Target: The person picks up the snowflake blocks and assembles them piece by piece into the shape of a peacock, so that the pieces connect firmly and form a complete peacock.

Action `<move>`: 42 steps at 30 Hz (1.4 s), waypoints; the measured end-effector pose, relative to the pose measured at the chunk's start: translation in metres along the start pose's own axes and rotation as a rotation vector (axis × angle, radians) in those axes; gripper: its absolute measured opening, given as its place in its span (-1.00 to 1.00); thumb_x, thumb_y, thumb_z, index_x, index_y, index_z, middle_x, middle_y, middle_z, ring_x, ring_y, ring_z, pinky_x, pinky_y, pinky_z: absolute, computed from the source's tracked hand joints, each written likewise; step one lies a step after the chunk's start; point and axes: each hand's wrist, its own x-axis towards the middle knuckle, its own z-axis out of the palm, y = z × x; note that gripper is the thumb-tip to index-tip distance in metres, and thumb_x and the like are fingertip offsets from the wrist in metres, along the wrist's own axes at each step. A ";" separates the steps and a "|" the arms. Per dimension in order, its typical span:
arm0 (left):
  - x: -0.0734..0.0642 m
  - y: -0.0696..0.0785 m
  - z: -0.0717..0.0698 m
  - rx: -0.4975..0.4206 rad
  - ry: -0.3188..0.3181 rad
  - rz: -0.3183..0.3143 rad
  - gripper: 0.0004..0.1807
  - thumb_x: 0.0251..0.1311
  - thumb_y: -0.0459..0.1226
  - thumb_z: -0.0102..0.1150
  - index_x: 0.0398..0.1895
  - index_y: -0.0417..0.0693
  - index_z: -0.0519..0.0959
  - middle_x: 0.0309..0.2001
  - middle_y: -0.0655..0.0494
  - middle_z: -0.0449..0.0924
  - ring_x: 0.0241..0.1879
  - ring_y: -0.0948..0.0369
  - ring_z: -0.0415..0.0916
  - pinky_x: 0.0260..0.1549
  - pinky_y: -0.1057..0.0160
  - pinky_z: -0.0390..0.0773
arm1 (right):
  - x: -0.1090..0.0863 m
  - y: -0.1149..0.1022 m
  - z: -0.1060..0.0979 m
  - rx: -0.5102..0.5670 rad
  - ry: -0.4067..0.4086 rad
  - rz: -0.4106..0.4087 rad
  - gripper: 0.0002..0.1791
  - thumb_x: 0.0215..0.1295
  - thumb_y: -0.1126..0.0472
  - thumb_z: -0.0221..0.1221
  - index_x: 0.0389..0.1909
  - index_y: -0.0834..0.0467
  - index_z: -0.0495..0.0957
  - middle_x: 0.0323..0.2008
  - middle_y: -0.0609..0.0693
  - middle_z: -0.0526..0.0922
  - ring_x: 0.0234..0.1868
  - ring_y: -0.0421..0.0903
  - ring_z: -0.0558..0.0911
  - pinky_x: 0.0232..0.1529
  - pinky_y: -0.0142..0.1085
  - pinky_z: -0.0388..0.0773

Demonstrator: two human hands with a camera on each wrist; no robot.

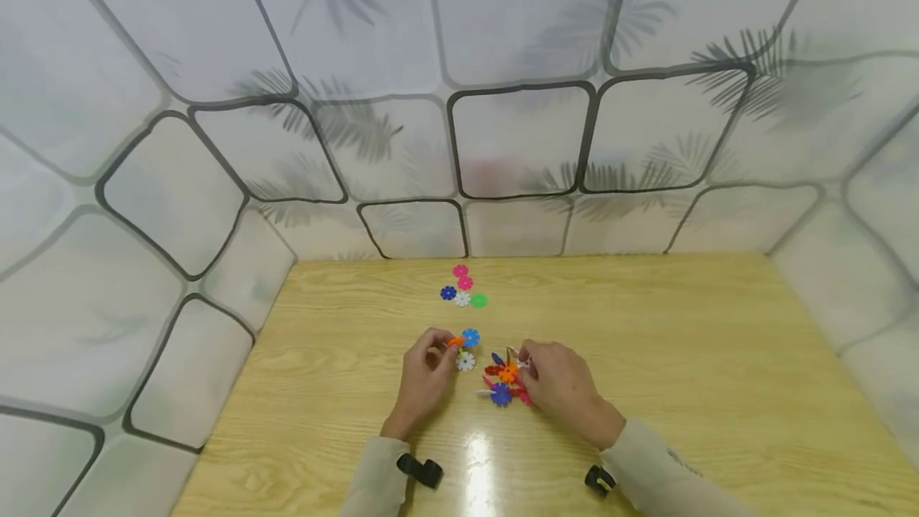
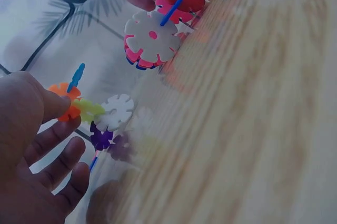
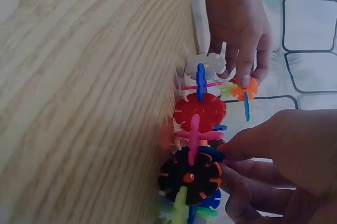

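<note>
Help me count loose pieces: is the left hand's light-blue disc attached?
Attached: the light-blue disc juts edge-on from the orange disc.

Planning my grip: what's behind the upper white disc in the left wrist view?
Behind the upper white disc, a pink piece and a dark blue piece peek out along its lower left edge; the rest is covered.
</note>
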 end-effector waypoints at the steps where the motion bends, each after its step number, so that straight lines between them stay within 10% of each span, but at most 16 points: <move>1: -0.001 0.000 0.000 -0.004 -0.001 -0.006 -0.88 0.44 -0.44 0.32 -0.10 -0.05 0.69 -0.21 0.00 0.68 -0.25 0.30 0.51 -0.23 0.40 0.53 | -0.001 0.000 0.000 0.001 -0.003 0.002 -0.90 0.33 0.30 0.45 -0.24 0.13 0.71 -0.51 -0.15 0.63 -0.50 -0.24 0.44 -0.47 -0.38 0.44; 15: -0.001 -0.003 -0.001 -0.010 -0.036 -0.059 -0.91 0.47 -0.41 0.31 -0.09 -0.05 0.69 -0.21 -0.05 0.68 -0.31 0.28 0.54 -0.27 0.39 0.54 | -0.008 0.005 -0.022 0.179 -0.009 0.114 -0.77 0.38 0.39 0.41 0.01 0.16 0.72 -0.40 -0.07 0.81 -0.46 -0.26 0.62 -0.40 -0.41 0.59; 24: 0.000 0.012 0.012 -0.027 -0.079 -0.033 -0.94 0.47 -0.39 0.33 -0.08 -0.14 0.70 -0.20 -0.10 0.71 -0.22 0.35 0.53 -0.25 0.43 0.54 | -0.009 0.027 -0.014 0.329 0.187 -0.024 -0.78 0.33 0.46 0.43 -0.05 0.20 0.77 -0.20 0.08 0.89 -0.21 -0.01 0.86 -0.16 -0.32 0.80; 42: 0.001 0.020 0.038 -0.034 -0.177 0.106 -0.92 0.45 -0.36 0.38 -0.07 -0.11 0.76 -0.14 -0.10 0.78 -0.19 0.40 0.55 -0.24 0.43 0.57 | -0.002 0.066 -0.002 0.628 0.107 0.028 -0.77 0.43 0.55 0.29 0.03 0.34 0.74 -0.05 0.25 0.85 -0.06 -0.25 0.81 0.04 -0.32 0.79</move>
